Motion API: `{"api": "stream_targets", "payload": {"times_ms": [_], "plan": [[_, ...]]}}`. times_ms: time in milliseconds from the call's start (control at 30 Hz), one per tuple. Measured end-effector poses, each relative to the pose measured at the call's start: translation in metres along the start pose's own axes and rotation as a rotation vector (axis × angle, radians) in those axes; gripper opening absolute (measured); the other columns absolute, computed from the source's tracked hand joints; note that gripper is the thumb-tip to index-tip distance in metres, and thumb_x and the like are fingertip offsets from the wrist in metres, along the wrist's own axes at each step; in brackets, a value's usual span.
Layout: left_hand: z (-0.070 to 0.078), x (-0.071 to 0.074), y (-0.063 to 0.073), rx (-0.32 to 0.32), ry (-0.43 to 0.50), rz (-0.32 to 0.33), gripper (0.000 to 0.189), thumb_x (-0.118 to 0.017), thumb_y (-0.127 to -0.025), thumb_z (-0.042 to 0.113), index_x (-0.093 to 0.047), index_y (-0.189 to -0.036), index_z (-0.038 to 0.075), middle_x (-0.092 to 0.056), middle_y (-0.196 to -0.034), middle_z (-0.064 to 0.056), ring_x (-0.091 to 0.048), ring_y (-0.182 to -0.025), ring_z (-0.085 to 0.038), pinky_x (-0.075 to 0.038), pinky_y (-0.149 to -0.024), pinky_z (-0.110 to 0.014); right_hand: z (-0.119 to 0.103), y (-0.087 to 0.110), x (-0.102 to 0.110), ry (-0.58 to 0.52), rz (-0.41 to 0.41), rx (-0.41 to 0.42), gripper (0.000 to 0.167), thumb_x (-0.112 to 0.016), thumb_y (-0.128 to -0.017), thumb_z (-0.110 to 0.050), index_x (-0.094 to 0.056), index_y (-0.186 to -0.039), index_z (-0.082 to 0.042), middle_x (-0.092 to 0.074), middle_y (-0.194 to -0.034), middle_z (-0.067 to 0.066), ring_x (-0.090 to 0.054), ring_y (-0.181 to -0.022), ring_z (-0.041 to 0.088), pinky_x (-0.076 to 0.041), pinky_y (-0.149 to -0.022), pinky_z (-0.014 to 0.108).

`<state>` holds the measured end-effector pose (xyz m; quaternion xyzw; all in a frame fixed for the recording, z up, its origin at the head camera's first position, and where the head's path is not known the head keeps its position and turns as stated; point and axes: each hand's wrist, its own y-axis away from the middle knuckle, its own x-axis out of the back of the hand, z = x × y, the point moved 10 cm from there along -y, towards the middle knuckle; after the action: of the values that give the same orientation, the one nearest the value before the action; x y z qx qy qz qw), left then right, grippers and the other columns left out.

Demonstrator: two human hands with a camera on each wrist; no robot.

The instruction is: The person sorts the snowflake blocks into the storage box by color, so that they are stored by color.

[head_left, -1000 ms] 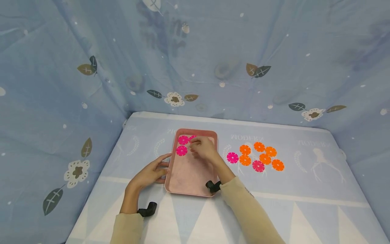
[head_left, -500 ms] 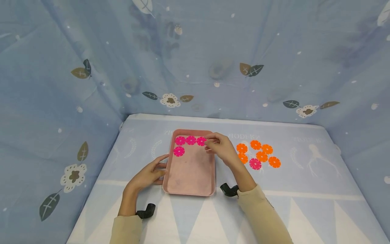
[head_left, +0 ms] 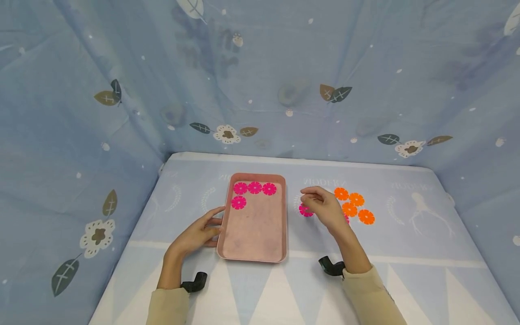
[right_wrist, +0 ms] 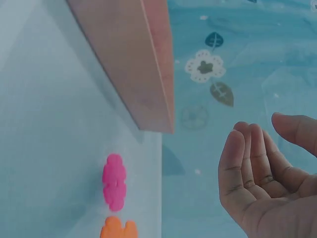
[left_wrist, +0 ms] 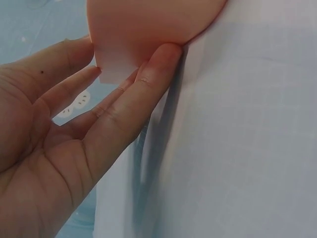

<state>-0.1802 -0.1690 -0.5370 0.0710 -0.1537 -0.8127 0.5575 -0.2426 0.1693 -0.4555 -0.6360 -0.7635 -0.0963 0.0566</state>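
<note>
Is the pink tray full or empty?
Neither: the pink tray is partly filled. In the head view, four pink discs lie toward its far end, and the rest of its floor shows bare.

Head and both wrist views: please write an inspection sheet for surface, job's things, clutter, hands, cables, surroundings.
Surface: pale blue-and-white printed cloth.
Job's things: tray, with four pink pieces inside, three in the far row, one nearer; on the cloth to its right, four orange pieces show in the head view, plus two pink ones partly hidden by the right hand.
Clutter: nothing seen.
Hands: left hand touches the tray's side; right hand, above the cloth, holds nothing; each wrist wears a black fitting.
Cables: nothing seen.
Surroundings: blue drapes printed with flowers.
</note>
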Motion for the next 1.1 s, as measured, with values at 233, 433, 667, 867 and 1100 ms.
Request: {"api": "stream_targets", "payload": {"times_ms": [233,433,667,867,1100], "plan": [[0.002,-0.002,0.001,-0.011,0.0,-0.025,0.064,-0.057,-0.102,0.007,-0.031,-0.157,0.026,-0.043,-0.144,-0.024,-0.063,-0.113,-0.035,-0.058,-0.084,-0.045,0.014,0.015,0.022,-0.005,0.006,-0.042,0.036,-0.068,-0.097,-0.026,-0.063,-0.124,-0.004,-0.061,-0.112,0.022,-0.06,-0.105,0.045,-0.056,-0.088,0.041],[0.003,-0.003,0.002,-0.023,0.002,-0.034,0.064,-0.056,-0.102,0.006,-0.03,-0.158,0.022,-0.043,-0.145,-0.025,-0.062,-0.114,-0.036,-0.057,-0.085,-0.046,0.021,0.026,0.044,0.035,0.026,-0.052,0.044,-0.068,-0.098,-0.026,-0.059,-0.13,0.002,-0.06,-0.117,0.023,-0.062,-0.107,0.041,-0.057,-0.087,0.039],[0.004,-0.004,0.002,-0.035,0.009,-0.043,0.064,-0.055,-0.102,0.005,-0.029,-0.158,0.021,-0.043,-0.145,-0.025,-0.062,-0.114,-0.036,-0.057,-0.085,-0.046,0.035,0.04,0.075,0.132,0.072,-0.068,0.045,-0.067,-0.099,-0.027,-0.058,-0.131,0.003,-0.061,-0.115,0.018,-0.063,-0.102,0.035,-0.056,-0.082,0.03],[0.004,-0.004,0.002,-0.032,0.008,-0.046,0.064,-0.055,-0.102,0.004,-0.029,-0.159,0.02,-0.042,-0.145,-0.025,-0.062,-0.114,-0.036,-0.057,-0.085,-0.046,0.053,0.045,0.1,0.224,0.095,-0.097,0.044,-0.07,-0.096,-0.023,-0.059,-0.133,0.0,-0.059,-0.118,0.019,-0.06,-0.099,0.034,-0.056,-0.078,0.029],[0.007,-0.004,0.001,-0.034,-0.002,-0.043,0.063,-0.055,-0.102,0.005,-0.03,-0.158,0.02,-0.044,-0.144,-0.025,-0.062,-0.113,-0.036,-0.057,-0.084,-0.046,0.077,0.04,0.111,0.366,0.058,-0.148,0.042,-0.071,-0.094,-0.015,-0.059,-0.133,-0.002,-0.06,-0.119,0.023,-0.056,-0.099,0.032,-0.053,-0.076,0.032]]}}
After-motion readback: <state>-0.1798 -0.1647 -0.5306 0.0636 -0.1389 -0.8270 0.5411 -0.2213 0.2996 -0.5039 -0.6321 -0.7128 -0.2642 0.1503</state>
